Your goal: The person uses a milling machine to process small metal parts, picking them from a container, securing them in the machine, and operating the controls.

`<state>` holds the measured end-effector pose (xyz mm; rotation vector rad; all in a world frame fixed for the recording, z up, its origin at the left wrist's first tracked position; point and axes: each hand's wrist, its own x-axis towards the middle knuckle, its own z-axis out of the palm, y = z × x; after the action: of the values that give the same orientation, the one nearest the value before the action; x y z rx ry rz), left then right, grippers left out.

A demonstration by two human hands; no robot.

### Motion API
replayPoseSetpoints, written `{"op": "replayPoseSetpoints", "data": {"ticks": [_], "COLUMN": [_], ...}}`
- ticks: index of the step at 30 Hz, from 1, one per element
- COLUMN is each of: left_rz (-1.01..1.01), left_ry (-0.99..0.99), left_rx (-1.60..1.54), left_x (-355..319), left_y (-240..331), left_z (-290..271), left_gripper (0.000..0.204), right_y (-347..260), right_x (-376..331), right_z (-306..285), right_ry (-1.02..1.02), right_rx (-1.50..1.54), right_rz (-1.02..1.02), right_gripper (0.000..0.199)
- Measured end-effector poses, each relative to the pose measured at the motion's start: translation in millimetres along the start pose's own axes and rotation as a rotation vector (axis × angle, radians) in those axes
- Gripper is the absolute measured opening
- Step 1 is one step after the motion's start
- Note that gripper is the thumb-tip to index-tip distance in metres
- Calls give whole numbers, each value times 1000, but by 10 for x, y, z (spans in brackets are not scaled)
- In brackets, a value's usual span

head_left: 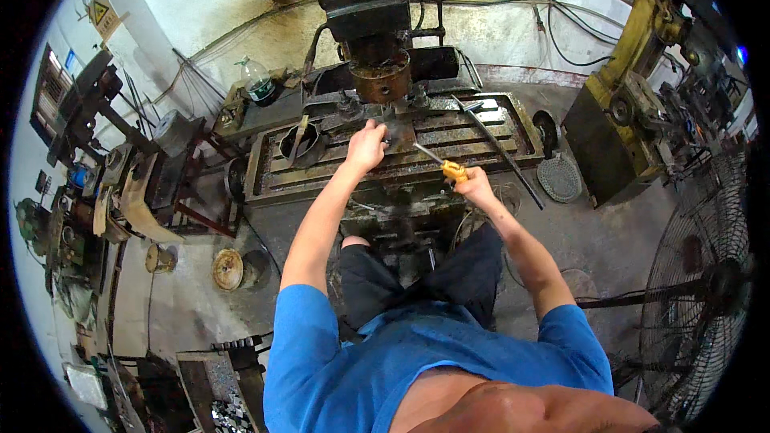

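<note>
Step in hand, by my reading: tending the spot below the spindle. Right hand (475,187) wraps its fingers round a yellow-handled tool (454,171), slim metal shaft aimed toward the left hand (366,148), over the near part of the machine table (473,138). Left fingers bent; cannot tell what they grasp. Next move probably calls for steady aim, the 2 hands kept clear. Table: grimy, slotted metal. Spindle (381,76): rust-brown cylinder.
</note>
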<state>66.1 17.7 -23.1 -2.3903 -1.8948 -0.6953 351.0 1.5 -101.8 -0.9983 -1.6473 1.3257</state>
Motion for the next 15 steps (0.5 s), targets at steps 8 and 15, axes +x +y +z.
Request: {"op": "replayPoseSetpoints", "data": {"ticks": [8, 15], "left_rz": [-111, -154], "left_ry": [-13, 24], "left_rx": [60, 71], "left_x": [129, 237], "left_y": [-5, -39], "left_z": [129, 239], "left_gripper": [23, 21], "right_y": [-108, -180], "right_x": [-158, -420], "right_z": [139, 57], "right_ry": [270, 130], "right_rx": [-771, -602], "right_rz": [315, 137], "right_gripper": [32, 43]}}
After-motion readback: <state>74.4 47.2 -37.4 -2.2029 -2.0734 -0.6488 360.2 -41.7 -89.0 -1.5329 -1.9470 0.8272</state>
